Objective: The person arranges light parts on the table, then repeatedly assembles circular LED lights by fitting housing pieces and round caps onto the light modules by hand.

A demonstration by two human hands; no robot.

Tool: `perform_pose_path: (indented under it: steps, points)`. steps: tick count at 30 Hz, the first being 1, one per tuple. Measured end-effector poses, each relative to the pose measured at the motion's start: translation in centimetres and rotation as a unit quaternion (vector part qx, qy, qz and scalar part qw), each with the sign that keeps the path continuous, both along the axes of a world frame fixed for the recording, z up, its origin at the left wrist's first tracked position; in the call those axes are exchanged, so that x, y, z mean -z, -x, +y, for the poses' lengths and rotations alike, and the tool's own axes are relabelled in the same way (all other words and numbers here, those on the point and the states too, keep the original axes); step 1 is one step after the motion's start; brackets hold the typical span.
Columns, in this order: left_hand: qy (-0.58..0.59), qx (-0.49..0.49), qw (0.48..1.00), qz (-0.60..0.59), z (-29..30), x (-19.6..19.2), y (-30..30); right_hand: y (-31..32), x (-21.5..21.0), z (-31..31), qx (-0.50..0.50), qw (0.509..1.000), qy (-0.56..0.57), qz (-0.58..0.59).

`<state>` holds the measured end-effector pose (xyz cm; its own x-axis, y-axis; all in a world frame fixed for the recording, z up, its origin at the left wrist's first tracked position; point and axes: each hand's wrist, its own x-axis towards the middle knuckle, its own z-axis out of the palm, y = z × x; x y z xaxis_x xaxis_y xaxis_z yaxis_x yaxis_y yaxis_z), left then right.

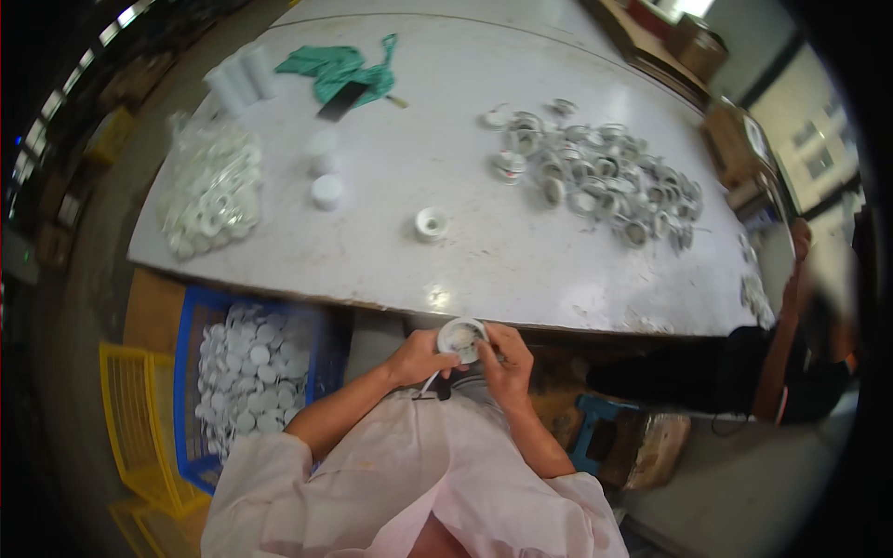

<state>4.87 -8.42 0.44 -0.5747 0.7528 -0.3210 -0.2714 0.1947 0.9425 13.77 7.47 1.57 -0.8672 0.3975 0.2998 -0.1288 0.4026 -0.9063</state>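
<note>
Just in front of the table edge, I hold a small round white plastic housing (450, 332) between both hands, its hollow side facing up. My left hand (415, 359) grips it from the left, with the thumb at its rim. My right hand (509, 365) is closed at its right side, fingertips on the rim and inside; whether they pinch a small part there is too small to tell. A thin white strip or wire hangs below the housing. On the table ahead stands a similar white round cup (432, 223).
Many grey-white round parts (605, 177) are heaped at the right. At the left lie a clear bag of white rings (214, 191), white caps (326, 192), a green cloth (339, 70) and a dark phone (343, 100). A blue crate (189, 372) holds white discs. Another person (791, 363) sits at right.
</note>
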Motion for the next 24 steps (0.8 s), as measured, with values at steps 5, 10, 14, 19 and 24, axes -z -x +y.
perform_pose_path:
  steps: [5,10,14,19,24]
  points:
    - [-0.087,-0.058,0.991,-0.081,-2.9,2.6,0.0,2.7,1.0,-1.0,-0.058,0.993,0.079,-0.070]
    - [-0.169,-0.149,0.958,-0.177,-5.8,4.9,0.2,10.3,2.7,0.0,-0.052,0.997,-0.035,-0.053]
    - [-0.211,-0.188,0.936,-0.212,-6.8,5.1,0.5,16.9,5.3,0.8,-0.023,0.966,-0.255,0.033]
    - [-0.236,-0.240,0.918,-0.210,-8.1,4.5,0.9,21.0,5.5,0.4,-0.033,0.960,-0.250,-0.117]
    - [-0.234,-0.248,0.916,-0.212,-8.7,4.9,0.8,21.6,5.8,0.1,-0.049,0.960,-0.253,-0.107]
